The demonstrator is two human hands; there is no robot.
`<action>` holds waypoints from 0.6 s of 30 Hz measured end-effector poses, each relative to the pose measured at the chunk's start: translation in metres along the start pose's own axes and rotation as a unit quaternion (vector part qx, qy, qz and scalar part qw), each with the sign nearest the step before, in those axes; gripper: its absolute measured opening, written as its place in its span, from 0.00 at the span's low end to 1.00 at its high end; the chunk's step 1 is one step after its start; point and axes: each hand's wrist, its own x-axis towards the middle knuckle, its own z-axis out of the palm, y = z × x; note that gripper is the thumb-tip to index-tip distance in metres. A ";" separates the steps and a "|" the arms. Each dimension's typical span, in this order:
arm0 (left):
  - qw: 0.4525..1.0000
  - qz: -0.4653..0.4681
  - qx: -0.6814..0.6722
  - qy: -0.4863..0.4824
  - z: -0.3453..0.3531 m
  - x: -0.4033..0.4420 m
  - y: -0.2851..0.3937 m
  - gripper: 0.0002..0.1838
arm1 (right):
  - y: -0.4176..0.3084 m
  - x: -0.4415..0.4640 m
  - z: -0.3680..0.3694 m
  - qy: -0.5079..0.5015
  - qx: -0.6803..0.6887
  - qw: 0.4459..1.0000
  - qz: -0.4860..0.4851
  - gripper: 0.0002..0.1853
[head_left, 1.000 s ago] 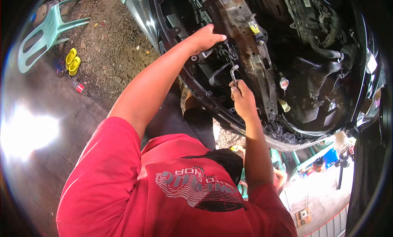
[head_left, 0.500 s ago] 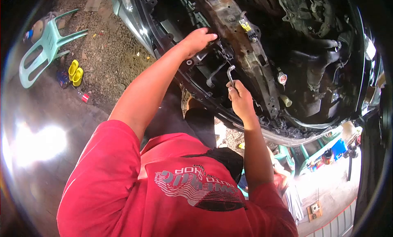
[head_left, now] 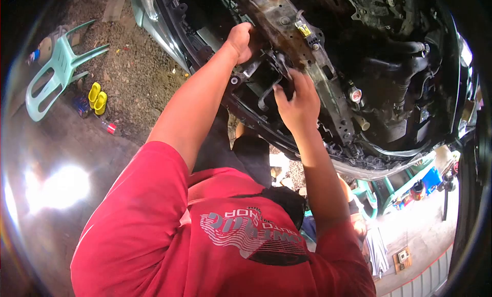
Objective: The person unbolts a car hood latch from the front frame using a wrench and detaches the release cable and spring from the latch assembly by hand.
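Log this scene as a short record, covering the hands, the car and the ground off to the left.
Setting: front of a car, inner parts exposed
Left hand: fingers curled, over the dark parts beside the metal bar; grip hidden
Right hand: thumb spread from fingers, fingertips at metal parts beside the bar; whether it holds a tool, unclear
On the bar: yellow label
Right of the bar: round cap
Ground, left: pale green chair, yellow clogs, bottle with red label
Clothing: red shirt

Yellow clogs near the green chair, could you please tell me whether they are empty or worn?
Empty: the yellow clogs sit side by side on the ground, no feet in them.
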 end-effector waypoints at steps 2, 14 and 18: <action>1.000 -0.008 -0.020 -0.015 0.013 -0.006 0.000 0.17 | -0.009 0.017 0.009 0.039 -0.048 0.997 -0.050 0.23; 0.993 -0.101 -0.006 -0.058 0.014 0.007 -0.008 0.22 | 0.006 0.035 0.046 0.029 -0.100 0.994 -0.037 0.18; 0.994 -0.089 -0.004 -0.065 0.011 0.003 -0.009 0.22 | 0.010 0.038 0.043 0.002 -0.083 0.993 -0.080 0.17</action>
